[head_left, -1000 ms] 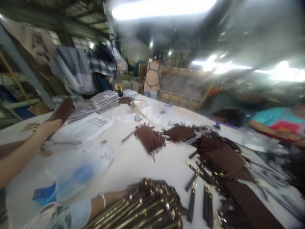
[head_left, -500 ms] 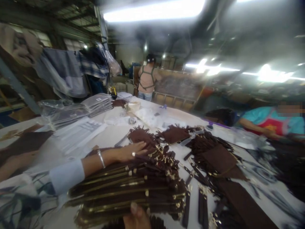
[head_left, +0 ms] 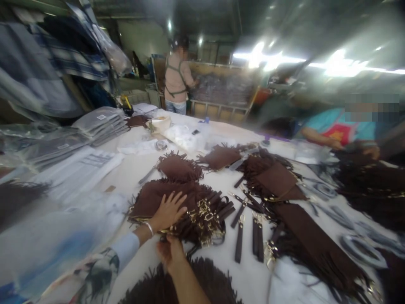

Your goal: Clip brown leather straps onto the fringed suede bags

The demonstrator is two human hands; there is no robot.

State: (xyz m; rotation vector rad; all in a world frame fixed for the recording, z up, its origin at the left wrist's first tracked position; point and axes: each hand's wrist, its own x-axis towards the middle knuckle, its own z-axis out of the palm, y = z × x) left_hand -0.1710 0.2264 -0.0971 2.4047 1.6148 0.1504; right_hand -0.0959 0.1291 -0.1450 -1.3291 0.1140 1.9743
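A stack of brown fringed suede pieces with gold clasps (head_left: 202,211) lies on the white table (head_left: 142,169) in front of me. My left hand (head_left: 168,210) rests flat on top of the stack with its fingers spread; it wears a bracelet and a pale sleeve. My right hand (head_left: 171,252) is at the stack's near edge, curled around the edge just under the left hand. Its fingertips are hidden beneath the pieces.
Loose brown straps with gold ends (head_left: 247,232) and larger fringed brown pieces (head_left: 275,181) lie to the right. Stacked plastic packets (head_left: 98,122) sit far left. A seated person in a teal top (head_left: 332,126) works at the right; another person (head_left: 175,80) stands at the back. More fringe (head_left: 196,287) lies below my hands.
The stack has moved forward from the near table edge toward the middle. My left hand came on top of it and my right hand came into view at its near edge.
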